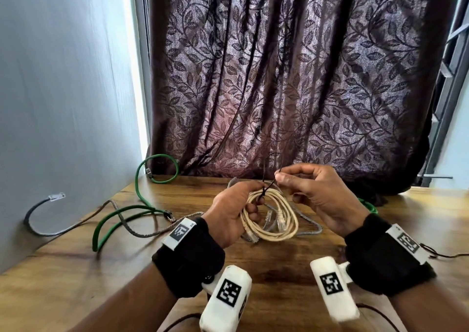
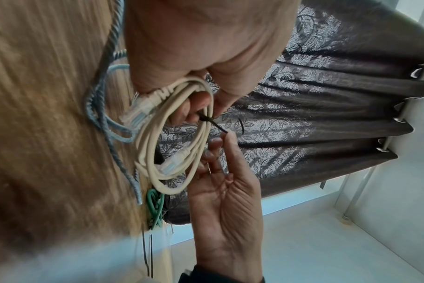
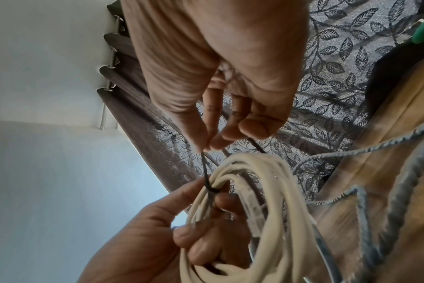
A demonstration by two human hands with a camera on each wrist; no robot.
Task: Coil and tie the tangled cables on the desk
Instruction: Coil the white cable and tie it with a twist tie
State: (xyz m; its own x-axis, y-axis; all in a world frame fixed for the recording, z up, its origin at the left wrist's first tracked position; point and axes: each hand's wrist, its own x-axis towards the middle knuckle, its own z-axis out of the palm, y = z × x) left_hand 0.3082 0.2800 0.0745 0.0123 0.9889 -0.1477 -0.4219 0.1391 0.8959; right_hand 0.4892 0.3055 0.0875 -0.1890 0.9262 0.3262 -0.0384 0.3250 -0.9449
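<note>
Left hand (image 1: 229, 213): fingers curled round the cream coil (image 1: 272, 218), holding it up just over the desk (image 1: 279, 268). Thumb and a fingertip are right at the spot where the tie (image 1: 266, 188) wraps the strands.

Right hand (image 1: 314, 193): thumb and forefinger pinch the free end of the tie, pulled up and away from the coil. The other fingers are loosely bent and hold nothing.

Tie: thin, black, looped round the bundle at its top edge. From the right wrist view it looks cinched snug on the strands (image 3: 209, 188), and a second thin tail arcs up in front of the curtain (image 1: 291, 78).

Cream coil: a few neat loops, both clear plugs dangling inside the ring. You can see the two plugs well from the left wrist view (image 2: 139, 111).

Grey cable (image 1: 304, 217): braided, lying loose on the desk under and behind the coil, not coiled.

Green cable (image 1: 119, 215): sprawled over the left side of the desk, one end curling up by the curtain's edge, crossing another grey cable (image 1: 139, 231) there.

Dark cable (image 1: 38, 220): arches up against the left wall (image 1: 63, 90), clear plug at its tip.

Far right: a bit of green (image 1: 368, 206) peeks out behind the right hand, can't tell if it's the same cable.
</note>
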